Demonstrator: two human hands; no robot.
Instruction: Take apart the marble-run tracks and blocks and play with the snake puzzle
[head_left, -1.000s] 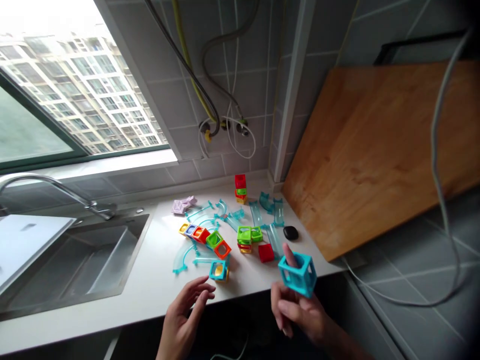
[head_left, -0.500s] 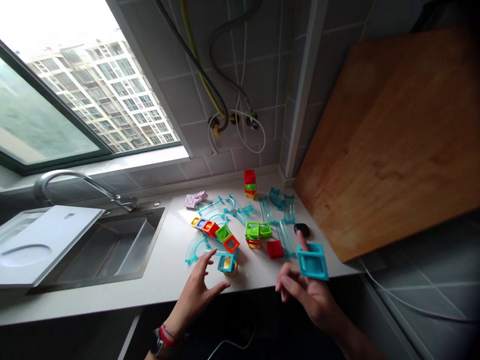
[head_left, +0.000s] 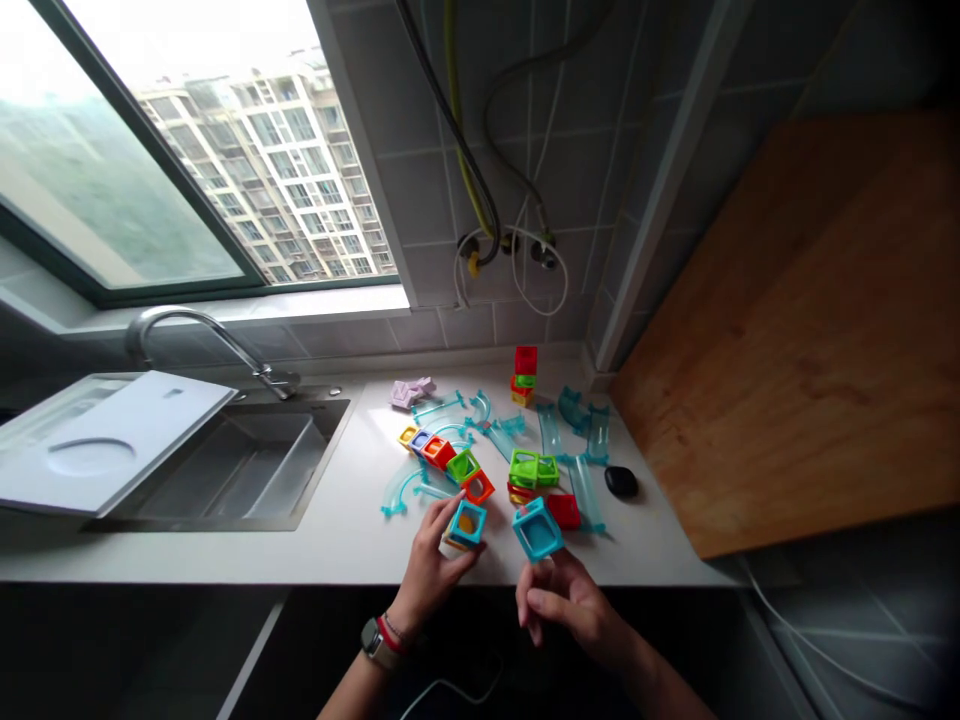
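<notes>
My left hand [head_left: 435,560] is closed around a small stack topped by a blue cube frame [head_left: 467,524], with yellow showing inside and below. My right hand [head_left: 562,598] holds a larger-looking blue cube [head_left: 537,529] up on a finger, near the counter's front edge. An orange cube [head_left: 478,487] touches or nearly touches the left stack, at the end of a row with a green cube [head_left: 463,465] and others. Beyond the right hand's cube are green cubes [head_left: 523,468] on a stack and a red cube [head_left: 564,511].
Clear blue track pieces [head_left: 585,492] lie over the white counter [head_left: 337,553]. A red-topped tower [head_left: 526,360] stands at the back, pink pieces [head_left: 409,392] to its left. A black object [head_left: 621,482] lies right, beside a wooden board [head_left: 810,330]. The sink [head_left: 225,470] is left.
The view has shifted. My left hand has closed on the blue-topped stack. My right hand has brought its blue cube leftward, in front of the green cubes and close to that stack.
</notes>
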